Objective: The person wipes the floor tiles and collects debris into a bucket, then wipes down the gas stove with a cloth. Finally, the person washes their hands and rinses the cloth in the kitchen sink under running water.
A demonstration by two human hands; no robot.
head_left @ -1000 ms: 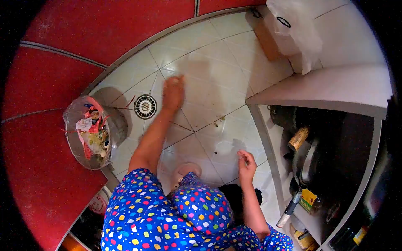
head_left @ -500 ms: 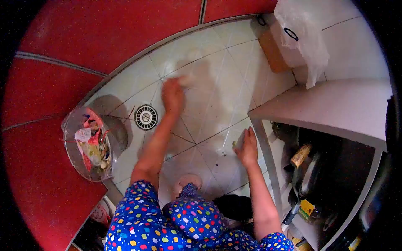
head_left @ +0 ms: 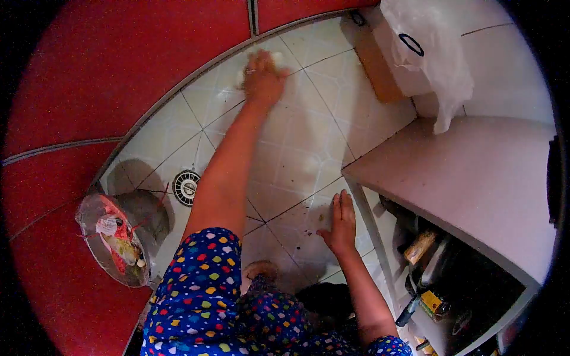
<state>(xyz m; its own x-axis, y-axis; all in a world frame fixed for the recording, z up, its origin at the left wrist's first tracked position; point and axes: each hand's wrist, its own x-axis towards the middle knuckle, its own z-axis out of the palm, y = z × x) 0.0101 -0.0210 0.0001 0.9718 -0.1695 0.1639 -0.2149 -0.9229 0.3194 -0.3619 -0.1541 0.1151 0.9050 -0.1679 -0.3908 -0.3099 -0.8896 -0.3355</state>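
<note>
My left hand (head_left: 264, 80) is stretched far forward, pressed down on the tiled floor (head_left: 285, 139) close to the red cabinet base. Under its fingers shows a whitish wad (head_left: 276, 58), seemingly a cloth, mostly covered and slightly blurred. My right hand (head_left: 340, 226) is nearer to me, beside the pale shelf unit, holding nothing. Its fingers are straight and the thumb stands apart. Small dark specks (head_left: 298, 247) lie on the tiles close to it.
Red cabinets (head_left: 130, 65) curve along the left and far side. A clear waste bin (head_left: 119, 237) with rubbish stands by the round drain (head_left: 185, 187). On the right, a shelf unit (head_left: 457, 160) holds pans; a plastic bag (head_left: 436, 59) hangs above it.
My left hand has moved forward across the floor towards the red cabinets. My right hand stays near the shelf unit, its thumb further out. The view has shifted slightly.
</note>
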